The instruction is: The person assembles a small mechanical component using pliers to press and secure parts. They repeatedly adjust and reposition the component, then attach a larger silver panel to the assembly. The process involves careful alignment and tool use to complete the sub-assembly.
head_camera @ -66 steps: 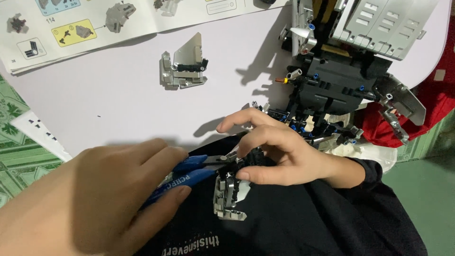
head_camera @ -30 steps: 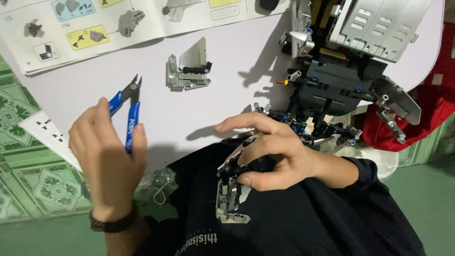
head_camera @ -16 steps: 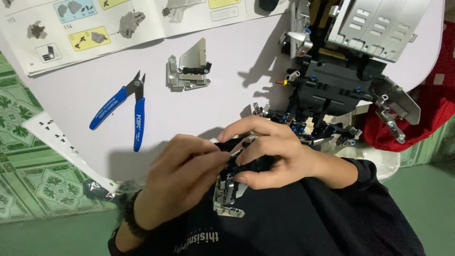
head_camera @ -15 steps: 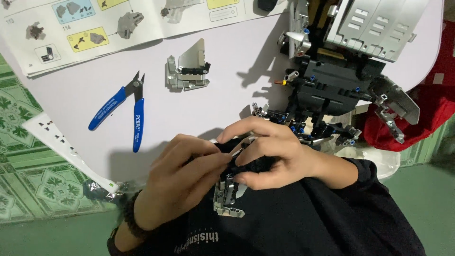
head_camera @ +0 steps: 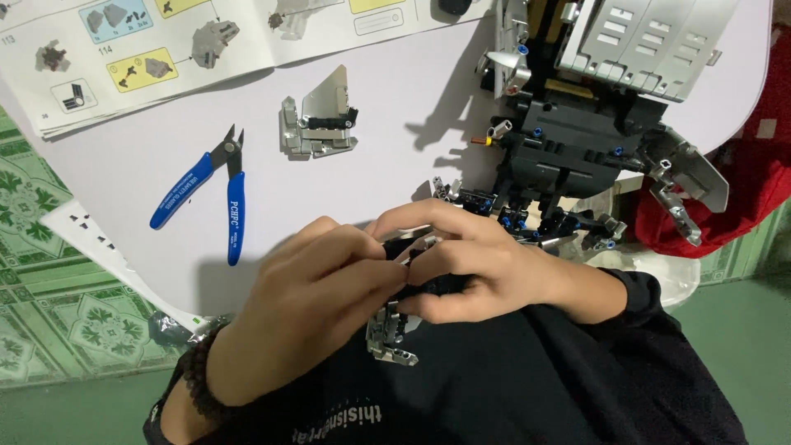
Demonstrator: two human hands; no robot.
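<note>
Over my lap, both hands meet on a small grey and black brick assembly [head_camera: 389, 336]. My left hand [head_camera: 309, 305] pinches its upper part from the left. My right hand [head_camera: 478, 264] grips it from the right with fingers curled over it. The assembly's grey lower end hangs out below my fingers; its top is hidden by them. Blue-handled cutting pliers [head_camera: 210, 194] lie on the pale table to the left, apart from both hands.
A large grey and black brick model [head_camera: 593, 124] stands at the table's right. A small grey sub-assembly [head_camera: 317, 124] lies in the middle. An open instruction booklet [head_camera: 165, 49] covers the far left. Green patterned floor [head_camera: 49, 313] and red cloth [head_camera: 741, 189] flank the table.
My left hand put the pliers down on the table at the left, then came back to the small assembly held by my right hand.
</note>
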